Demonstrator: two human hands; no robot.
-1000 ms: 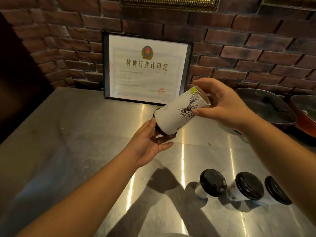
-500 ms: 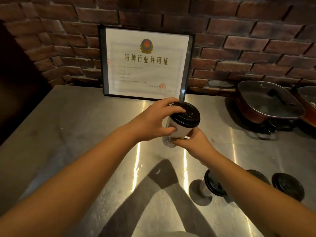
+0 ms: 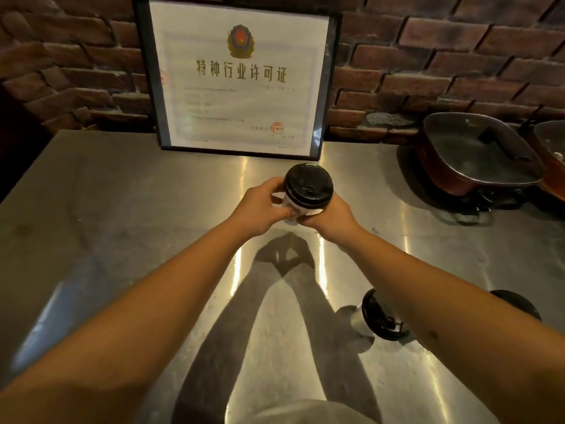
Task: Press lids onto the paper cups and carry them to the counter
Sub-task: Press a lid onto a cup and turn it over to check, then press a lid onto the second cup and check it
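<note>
A white paper cup (image 3: pixel 291 206) with a black lid (image 3: pixel 308 185) stands upright over the steel counter (image 3: pixel 122 224), in front of the framed certificate. My left hand (image 3: pixel 260 208) wraps its left side and my right hand (image 3: pixel 331 214) wraps its right side and lower front. Whether its base touches the counter is hidden by my fingers. Two more lidded cups show near my right forearm: one (image 3: pixel 377 316) partly covered by the arm, another (image 3: pixel 516 304) beyond it at the right.
A framed certificate (image 3: pixel 241 78) leans on the brick wall at the back. A dark lidded pan (image 3: pixel 477 154) sits at the back right, with a second pan (image 3: pixel 550 157) at the frame's edge. The counter's left edge drops into darkness.
The cup went from tilted, lid down in my hands, to upright with the lid on top. Both hands now grip its sides and it sits lower, nearer the certificate.
</note>
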